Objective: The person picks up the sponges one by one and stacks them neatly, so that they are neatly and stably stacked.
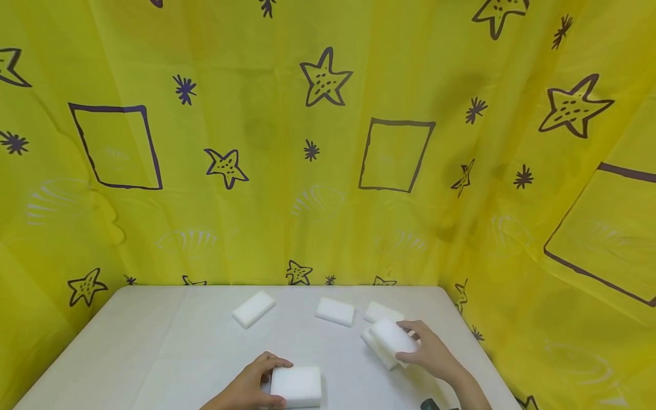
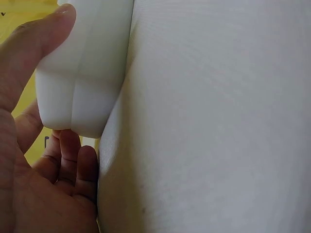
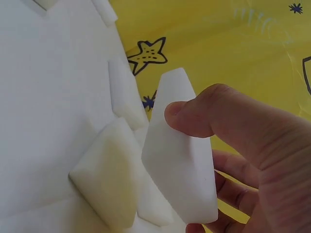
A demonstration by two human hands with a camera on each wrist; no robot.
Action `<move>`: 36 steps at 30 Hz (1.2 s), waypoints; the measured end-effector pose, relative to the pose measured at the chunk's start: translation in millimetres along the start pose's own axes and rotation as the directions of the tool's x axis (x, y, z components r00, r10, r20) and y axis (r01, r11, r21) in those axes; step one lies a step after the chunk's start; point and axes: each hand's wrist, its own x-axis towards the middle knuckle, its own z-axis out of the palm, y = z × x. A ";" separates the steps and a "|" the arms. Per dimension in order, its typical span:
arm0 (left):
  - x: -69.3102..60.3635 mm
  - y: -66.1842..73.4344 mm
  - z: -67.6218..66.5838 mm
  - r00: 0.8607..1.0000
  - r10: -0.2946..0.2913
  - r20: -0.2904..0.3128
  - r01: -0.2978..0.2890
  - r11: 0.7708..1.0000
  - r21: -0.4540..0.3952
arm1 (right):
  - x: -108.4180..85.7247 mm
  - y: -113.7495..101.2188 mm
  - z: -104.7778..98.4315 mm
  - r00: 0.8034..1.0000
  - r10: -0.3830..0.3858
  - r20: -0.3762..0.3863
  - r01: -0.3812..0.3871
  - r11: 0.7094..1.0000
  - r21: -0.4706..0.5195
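My left hand (image 1: 255, 382) grips a white sponge block (image 1: 296, 386) near the table's front, thumb and fingers at its left end. A seam in the left wrist view shows two sponge layers (image 2: 87, 97) stacked flat on the table. Farther right, my right hand (image 1: 427, 350) pinches another white sponge (image 1: 393, 336) between thumb and fingers. That one is lifted and tilted. Just beneath and left of it, a sponge (image 3: 109, 174) leans at a slant, partly hidden in the head view. Part of one more sponge (image 3: 153, 206) shows behind the held one in the right wrist view.
Loose sponges lie toward the back of the white table (image 1: 195, 341): one at left (image 1: 254, 309), one in the middle (image 1: 335, 311), one (image 1: 383, 311) behind the right hand. A yellow patterned curtain (image 1: 266, 228) surrounds the table. A dark object (image 1: 429, 404) shows by the right forearm.
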 end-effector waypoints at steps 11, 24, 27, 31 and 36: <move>0.7 -0.1 0.4 1.000 -0.008 0.003 0.009 1.000 -0.006 | -1.7 -12.2 5.0 0.998 -0.031 0.047 0.030 0.999 0.018; -1.2 0.7 0.2 1.000 -0.006 -0.006 0.006 1.000 -0.011 | 2.9 -20.2 10.5 0.993 -0.096 0.071 0.095 0.995 0.017; -1.5 0.8 0.2 1.000 0.003 -0.008 -0.003 1.000 -0.008 | 3.2 -22.7 11.5 0.991 -0.110 0.077 0.109 0.994 0.019; -1.3 -0.5 0.5 1.000 0.009 -0.005 -0.009 1.000 -0.011 | 2.6 -27.0 12.7 0.986 -0.146 0.077 0.143 0.989 0.036; -1.4 -0.7 0.2 1.000 0.012 -0.004 -0.012 1.000 -0.016 | 2.9 -31.1 15.5 0.980 -0.182 0.077 0.178 0.982 0.063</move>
